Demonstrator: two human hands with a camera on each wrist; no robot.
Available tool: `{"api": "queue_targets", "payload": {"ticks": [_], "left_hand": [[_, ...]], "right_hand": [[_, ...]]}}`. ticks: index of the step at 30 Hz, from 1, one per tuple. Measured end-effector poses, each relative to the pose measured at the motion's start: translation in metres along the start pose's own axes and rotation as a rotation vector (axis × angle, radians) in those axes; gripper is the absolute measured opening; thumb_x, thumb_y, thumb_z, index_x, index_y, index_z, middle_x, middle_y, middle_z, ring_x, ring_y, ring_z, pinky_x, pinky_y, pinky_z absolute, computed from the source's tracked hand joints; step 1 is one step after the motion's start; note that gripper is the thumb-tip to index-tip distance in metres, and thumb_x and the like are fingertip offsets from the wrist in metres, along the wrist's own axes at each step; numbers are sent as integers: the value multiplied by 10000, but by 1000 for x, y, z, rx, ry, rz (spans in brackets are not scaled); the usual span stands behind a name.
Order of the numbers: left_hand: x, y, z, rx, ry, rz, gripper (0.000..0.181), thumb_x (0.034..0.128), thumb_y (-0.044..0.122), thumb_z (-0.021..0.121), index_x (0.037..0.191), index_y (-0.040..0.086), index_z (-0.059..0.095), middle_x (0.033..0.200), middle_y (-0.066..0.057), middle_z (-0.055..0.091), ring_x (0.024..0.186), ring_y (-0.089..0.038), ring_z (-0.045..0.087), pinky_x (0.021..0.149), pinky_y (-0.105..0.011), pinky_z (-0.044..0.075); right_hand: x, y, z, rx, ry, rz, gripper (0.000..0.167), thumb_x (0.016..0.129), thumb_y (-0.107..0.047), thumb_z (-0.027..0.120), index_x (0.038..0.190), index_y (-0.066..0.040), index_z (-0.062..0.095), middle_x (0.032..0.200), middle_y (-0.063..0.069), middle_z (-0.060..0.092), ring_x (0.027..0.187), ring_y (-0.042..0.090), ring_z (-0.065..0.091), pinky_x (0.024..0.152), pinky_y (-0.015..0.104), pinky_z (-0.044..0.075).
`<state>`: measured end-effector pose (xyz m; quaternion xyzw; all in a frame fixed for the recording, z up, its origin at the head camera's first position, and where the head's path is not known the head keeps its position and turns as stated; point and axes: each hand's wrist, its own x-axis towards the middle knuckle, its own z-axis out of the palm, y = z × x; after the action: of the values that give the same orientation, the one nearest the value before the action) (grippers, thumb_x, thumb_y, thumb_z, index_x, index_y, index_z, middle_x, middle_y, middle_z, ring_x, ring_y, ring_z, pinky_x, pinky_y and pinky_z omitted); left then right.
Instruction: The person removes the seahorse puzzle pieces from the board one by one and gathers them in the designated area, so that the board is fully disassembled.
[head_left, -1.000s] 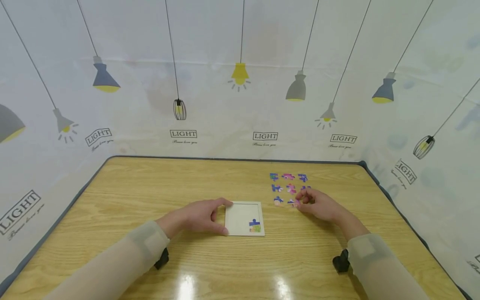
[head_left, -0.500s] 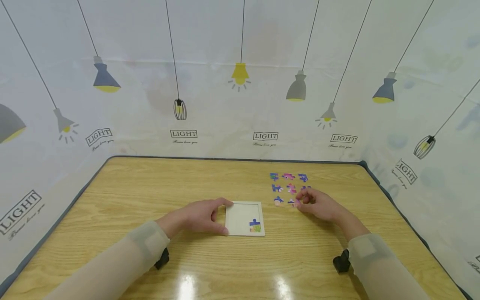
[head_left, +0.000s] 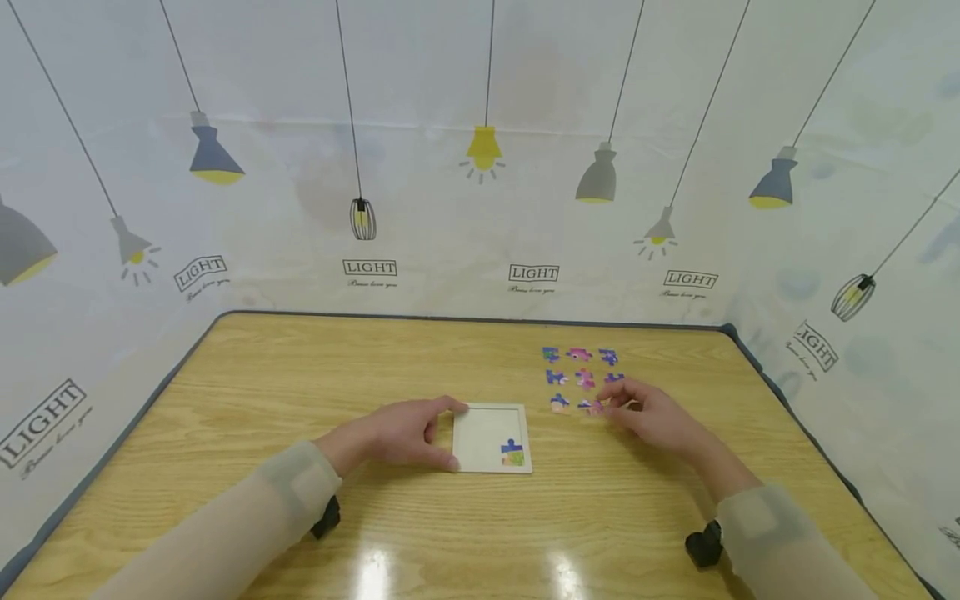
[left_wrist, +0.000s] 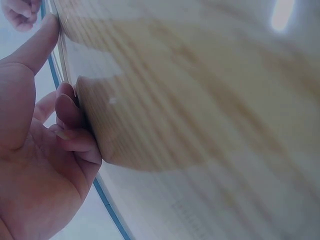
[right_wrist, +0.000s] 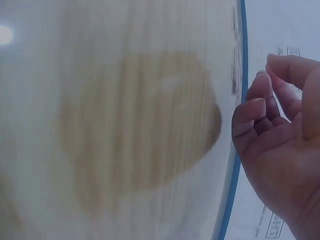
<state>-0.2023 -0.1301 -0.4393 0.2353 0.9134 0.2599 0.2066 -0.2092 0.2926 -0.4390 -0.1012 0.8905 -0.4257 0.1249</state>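
A small white puzzle tray [head_left: 480,433] lies on the wooden table, with one blue, green and peach jigsaw piece [head_left: 512,454] in its near right corner. My left hand [head_left: 408,432] holds the tray's left side, index finger at the far corner and thumb at the near one. In the left wrist view, the other fingers [left_wrist: 75,142] curl in against the table. My right hand [head_left: 651,417] hovers beside a pink and purple jigsaw piece [head_left: 590,407], fingers loosely bent. The right wrist view shows thumb and index tips close together, with nothing visible between them.
Several more jigsaw pieces [head_left: 585,378] lie in rows at the back right of the table [head_left: 360,358]; the right fingers partly hide one. A white curtain [head_left: 420,167] printed with lamps stands behind the dark table edge. Black devices [head_left: 703,546] are strapped to both wrists.
My right hand has drawn slightly to the right, away from the pink and purple jigsaw piece, which stays on the table. The left hand and tray keep their place.
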Motion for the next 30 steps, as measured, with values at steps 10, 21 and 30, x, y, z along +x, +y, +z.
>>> {"api": "queue_targets", "payload": {"ticks": [10,21,30], "left_hand": [[1,-3,3,-3,-5,4,850,898,538,891,1617,287,513,905,-13,605,794,-160,529,736,-321,404],[0,-1,3,0,-8,24,841,911,539,877,1616,262,512,893,-7,604,781,-153,521,718,-316,404],[0,0,0,4,-3,8,837,904,545,882,1610,282,518,891,-11,602,791,-165,530,731,-332,405]], "right_hand": [[2,-35,46,39,-167,-153,247,1079,-131,680,1300,-21,679,1088,112,620,809,166,574,661,249,514],[12,-56,80,6,-253,-137,235,1019,-193,772,1245,-149,724,1087,50,670,924,195,592,719,251,518],[19,-56,84,-52,-306,-124,317,976,-226,842,1267,-205,718,1095,29,650,940,196,577,785,263,497]]}}
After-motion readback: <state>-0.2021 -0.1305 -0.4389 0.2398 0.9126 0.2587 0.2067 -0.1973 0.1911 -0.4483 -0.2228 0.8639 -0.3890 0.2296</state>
